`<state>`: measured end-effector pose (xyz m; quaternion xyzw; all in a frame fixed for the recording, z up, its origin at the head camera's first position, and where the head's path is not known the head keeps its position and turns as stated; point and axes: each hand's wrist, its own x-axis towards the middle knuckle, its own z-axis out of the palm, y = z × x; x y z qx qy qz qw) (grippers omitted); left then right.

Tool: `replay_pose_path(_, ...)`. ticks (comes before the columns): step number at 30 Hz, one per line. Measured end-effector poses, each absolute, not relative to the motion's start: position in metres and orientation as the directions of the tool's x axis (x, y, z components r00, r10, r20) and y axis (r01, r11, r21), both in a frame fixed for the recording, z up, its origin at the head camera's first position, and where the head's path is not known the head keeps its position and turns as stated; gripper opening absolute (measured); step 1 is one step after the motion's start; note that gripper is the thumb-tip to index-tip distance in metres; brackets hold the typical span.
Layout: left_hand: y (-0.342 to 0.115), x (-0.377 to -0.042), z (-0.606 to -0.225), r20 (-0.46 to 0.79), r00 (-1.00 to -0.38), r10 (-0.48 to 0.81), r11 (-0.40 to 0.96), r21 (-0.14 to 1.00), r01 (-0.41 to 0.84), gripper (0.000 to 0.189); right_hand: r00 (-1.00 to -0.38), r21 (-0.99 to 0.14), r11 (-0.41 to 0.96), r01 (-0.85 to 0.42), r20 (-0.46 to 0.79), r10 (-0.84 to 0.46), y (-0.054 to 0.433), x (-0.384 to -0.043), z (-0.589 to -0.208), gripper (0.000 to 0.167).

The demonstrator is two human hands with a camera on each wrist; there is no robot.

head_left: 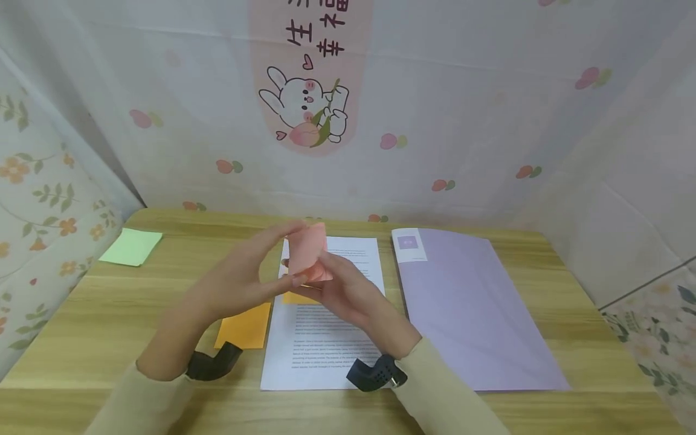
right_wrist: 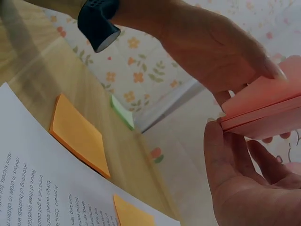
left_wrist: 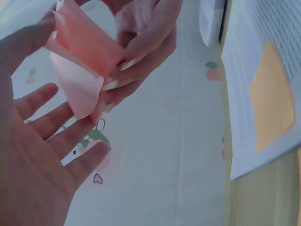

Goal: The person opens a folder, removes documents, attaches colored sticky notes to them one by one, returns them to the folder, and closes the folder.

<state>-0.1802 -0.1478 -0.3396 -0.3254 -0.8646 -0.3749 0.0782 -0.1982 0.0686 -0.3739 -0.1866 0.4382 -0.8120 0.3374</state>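
Both hands hold a pad of pink sticky notes [head_left: 307,251] raised above the printed sheet. My right hand [head_left: 353,290] grips the pad's near right side, thumb on one face and fingers on the other. From the left, my left hand [head_left: 239,275] takes it between thumb and fingers, its other fingers spread in the left wrist view. There, a pale pink leaf [left_wrist: 77,87] curls away from the rest of the pad. The right wrist view has the left thumb on the top leaf [right_wrist: 268,92], which stands apart from the stack along one edge.
Under the hands lies a printed sheet [head_left: 326,356] with an orange note [head_left: 299,298] on it. An orange sticky pad [head_left: 247,326] sits left of it. Green sticky notes [head_left: 132,246] lie far left, a purple folder [head_left: 473,314] to the right. A cloth hangs behind the table.
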Motion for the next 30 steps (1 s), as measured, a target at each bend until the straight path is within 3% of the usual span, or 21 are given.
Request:
replay_pose_path(5, -0.139, -0.181, -0.345, 0.446, -0.726, 0.524, 0.475, 0.554, 0.684, 0.075, -0.708, -0.826, -0.415, 0.382, 0.027, -0.706, 0.073, -0.195, -0.377, 0.064)
replay_pose_path(16, -0.119, -0.173, -0.350, 0.502, -0.741, 0.446, 0.576, 0.472, 0.667, 0.066, -0.724, -0.819, -0.433, 0.377, 0.031, -0.689, 0.077, -0.192, -0.380, 0.063)
replay_pose_path(21, -0.114, -0.171, -0.355, 0.613, -0.686, 0.391, 0.597, 0.399, 0.696, 0.062, -0.723, -0.814, -0.440, 0.380, 0.035, -0.690, 0.078, -0.193, -0.382, 0.063)
replay_pose_path(25, -0.109, -0.172, -0.358, 0.696, -0.620, 0.363, 0.602, 0.332, 0.726, 0.061, -0.719, -0.806, -0.453, 0.381, 0.049, -0.693, 0.078, -0.193, -0.384, 0.070)
replay_pose_path(30, -0.106, -0.173, -0.362, 0.743, -0.582, 0.332, 0.610, 0.301, 0.733, 0.063, -0.713, -0.808, -0.461, 0.366, 0.075, -0.697, 0.079, -0.194, -0.384, 0.077)
